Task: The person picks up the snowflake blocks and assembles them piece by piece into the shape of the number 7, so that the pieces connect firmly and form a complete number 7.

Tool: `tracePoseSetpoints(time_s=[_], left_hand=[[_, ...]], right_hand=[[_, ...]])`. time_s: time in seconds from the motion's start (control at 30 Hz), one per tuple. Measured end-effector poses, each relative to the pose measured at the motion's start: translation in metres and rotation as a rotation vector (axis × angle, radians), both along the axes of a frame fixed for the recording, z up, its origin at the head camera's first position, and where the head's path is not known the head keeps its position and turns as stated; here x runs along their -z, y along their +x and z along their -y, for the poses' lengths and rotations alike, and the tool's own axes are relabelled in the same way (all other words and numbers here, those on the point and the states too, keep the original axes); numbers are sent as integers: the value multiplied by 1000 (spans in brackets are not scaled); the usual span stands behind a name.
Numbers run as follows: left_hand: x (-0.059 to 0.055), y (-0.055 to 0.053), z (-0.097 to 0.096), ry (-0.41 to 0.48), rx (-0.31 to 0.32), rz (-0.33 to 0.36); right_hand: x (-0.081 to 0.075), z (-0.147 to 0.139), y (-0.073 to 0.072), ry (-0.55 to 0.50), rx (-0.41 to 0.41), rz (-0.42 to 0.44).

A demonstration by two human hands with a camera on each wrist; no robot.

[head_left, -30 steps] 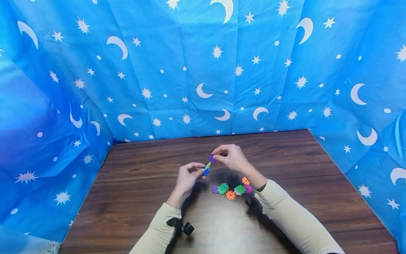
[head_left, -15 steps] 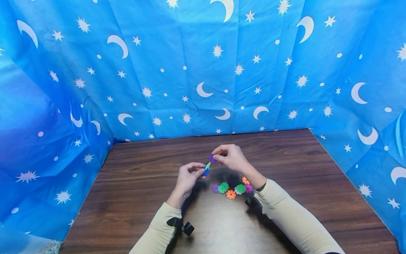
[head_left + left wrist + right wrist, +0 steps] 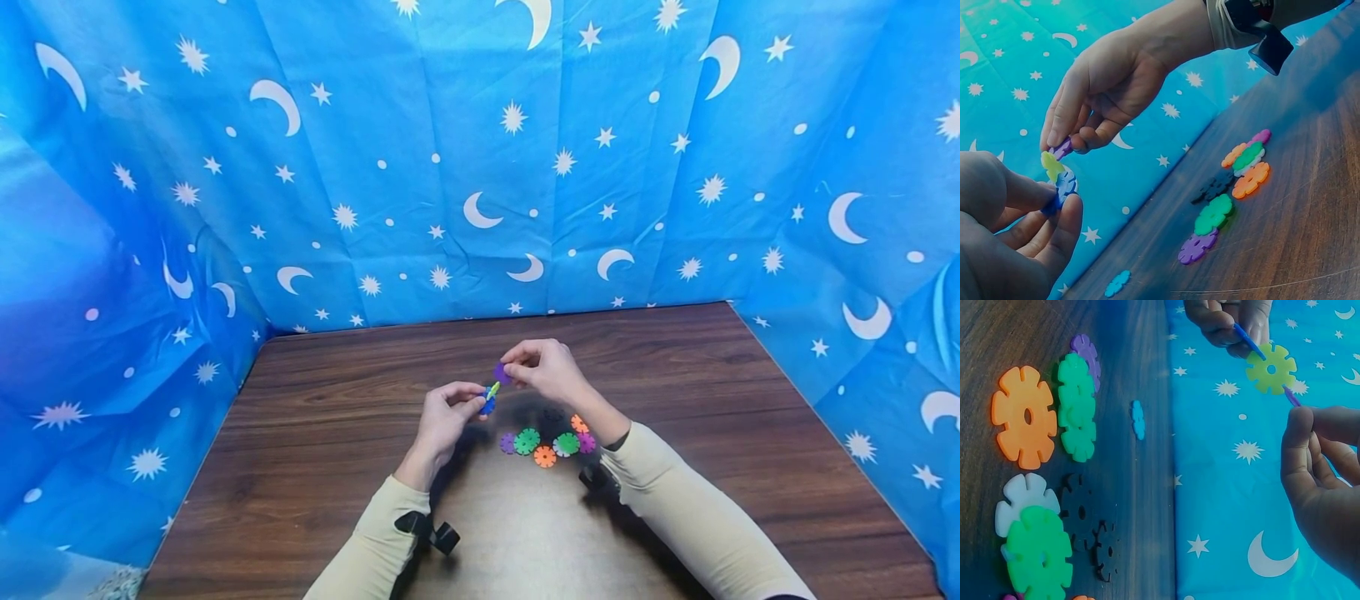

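My left hand [image 3: 444, 423] pinches a blue notched disc [image 3: 1065, 190] between thumb and fingers. A yellow-green notched disc [image 3: 1271, 369] is slotted at an angle into the blue one. In my right hand [image 3: 553, 372], thumb and fingertips pinch a purple notched disc [image 3: 1292, 397]. The purple disc meets the yellow-green disc's edge on the side opposite the blue one; how deep it sits in a notch I cannot tell. Both hands are held above the table, and fingers cover parts of the blue and purple discs.
Loose notched discs lie on the wooden table [image 3: 315, 500] below my hands: orange [image 3: 1024, 417], green [image 3: 1076, 409], purple [image 3: 1197, 247], black [image 3: 1213, 186], white [image 3: 1022, 497] under green, magenta [image 3: 587, 442], and light blue [image 3: 1117, 283]. A blue star-patterned cloth [image 3: 420, 192] surrounds the back and sides.
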State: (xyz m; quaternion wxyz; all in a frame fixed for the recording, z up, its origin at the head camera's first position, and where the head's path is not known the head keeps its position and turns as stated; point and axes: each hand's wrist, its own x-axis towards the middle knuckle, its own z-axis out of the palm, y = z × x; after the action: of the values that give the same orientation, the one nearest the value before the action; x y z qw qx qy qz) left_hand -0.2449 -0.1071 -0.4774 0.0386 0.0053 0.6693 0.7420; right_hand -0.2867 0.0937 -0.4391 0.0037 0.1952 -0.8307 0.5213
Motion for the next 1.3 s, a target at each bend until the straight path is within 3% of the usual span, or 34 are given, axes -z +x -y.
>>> tracePoseSetpoints(time_s=[0.73, 0.97, 1.3], left_hand=[[2, -1, 3, 21, -2, -9], [8, -3, 1, 44, -16, -19], [8, -2, -1, 47, -34, -25]], right_hand=[[3, 6, 3, -3, -1, -1], [7, 8, 5, -29, 23, 4], [14, 11, 9, -34, 36, -38]])
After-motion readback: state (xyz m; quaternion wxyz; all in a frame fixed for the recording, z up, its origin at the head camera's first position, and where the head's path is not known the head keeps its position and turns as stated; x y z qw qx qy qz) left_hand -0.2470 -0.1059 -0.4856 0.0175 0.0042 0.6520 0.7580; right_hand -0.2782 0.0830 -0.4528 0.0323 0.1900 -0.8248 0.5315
